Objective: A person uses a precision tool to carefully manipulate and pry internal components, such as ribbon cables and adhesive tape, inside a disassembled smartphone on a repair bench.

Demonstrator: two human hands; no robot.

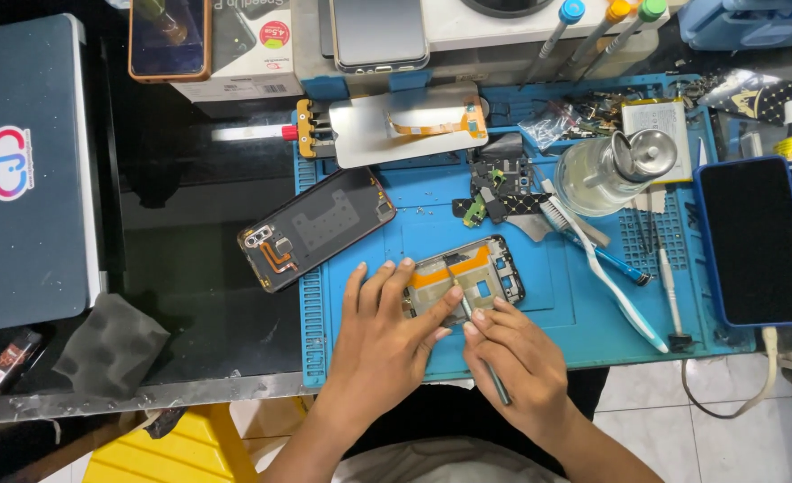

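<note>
Left hand (385, 335) flat, fingers spread, pressing down on near-left part of phone frame (468, 277); gripping nothing, just pinning it. Right hand (517, 358) closed in pen grip around thin metal tool (484, 344), tip touching frame just beside left index fingertip. Frame lies face-up on blue mat (396, 233), directly under and beyond both hands, orange patch across its far-left corner.

Beyond left hand, slightly left: dark back cover (315, 228) with camera module and orange flex, half on mat, half on black tabletop (190, 295). Further beyond: display panel (409, 125) with orange flex, clamped at its left end.

Beyond right hand: small black board pieces (494, 192). Right of right hand: white toothbrush (606, 273) lying diagonally, blue-handled tool (615, 266) crossing it. Beyond those: clear pump bottle (606, 170) with metal top. Far right: phone in blue case (756, 241), screen dark, cable (745, 394) hanging off near edge.

Far left of left hand: closed laptop (25, 170), dark cloth (110, 344) near tabletop edge.
</note>
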